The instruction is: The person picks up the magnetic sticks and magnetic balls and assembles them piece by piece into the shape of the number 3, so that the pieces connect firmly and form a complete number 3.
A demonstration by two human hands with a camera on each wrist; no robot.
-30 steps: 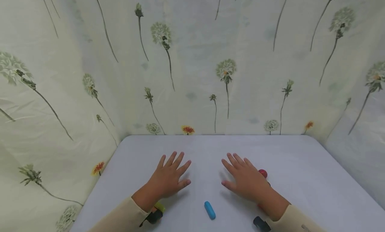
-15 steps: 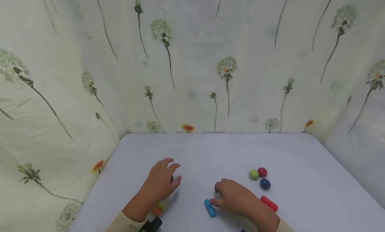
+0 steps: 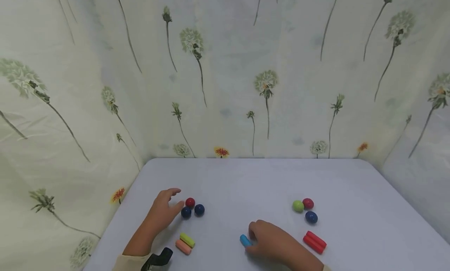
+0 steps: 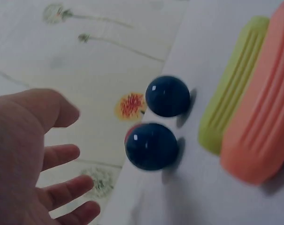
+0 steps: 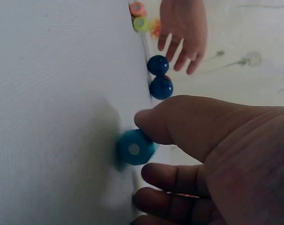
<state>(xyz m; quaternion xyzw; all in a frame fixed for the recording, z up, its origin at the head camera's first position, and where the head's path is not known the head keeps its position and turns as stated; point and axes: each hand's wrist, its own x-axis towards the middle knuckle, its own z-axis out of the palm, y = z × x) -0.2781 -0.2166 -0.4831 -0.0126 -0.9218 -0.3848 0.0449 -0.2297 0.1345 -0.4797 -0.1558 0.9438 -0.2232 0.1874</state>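
Observation:
My right hand (image 3: pixel 272 239) is low over the table, with its thumb and index finger pinching a short ribbed blue stick (image 3: pixel 245 240). The right wrist view shows the blue stick's (image 5: pixel 134 147) faceted end with a pale dot, the thumb against it and the other fingers curled below. My left hand (image 3: pixel 159 214) holds nothing, thumb and fingers spread apart, just left of a red ball (image 3: pixel 190 202) and two dark blue balls (image 3: pixel 199 210). In the left wrist view, one dark blue ball (image 4: pixel 152 146) mostly hides the red one.
Lime (image 3: pixel 187 240) and orange (image 3: pixel 183 247) sticks lie side by side, front left. Right of my right hand are two red sticks (image 3: pixel 315 242); behind them sit a green ball (image 3: pixel 298 206), a red ball (image 3: pixel 308 203) and a blue ball (image 3: pixel 311 217). A flowered curtain hangs behind the white table (image 3: pixel 253 181).
My right hand has come down from lying spread and taken the blue stick between thumb and finger. The left hand has drawn back leftward, uncovering the balls and the lime and orange sticks.

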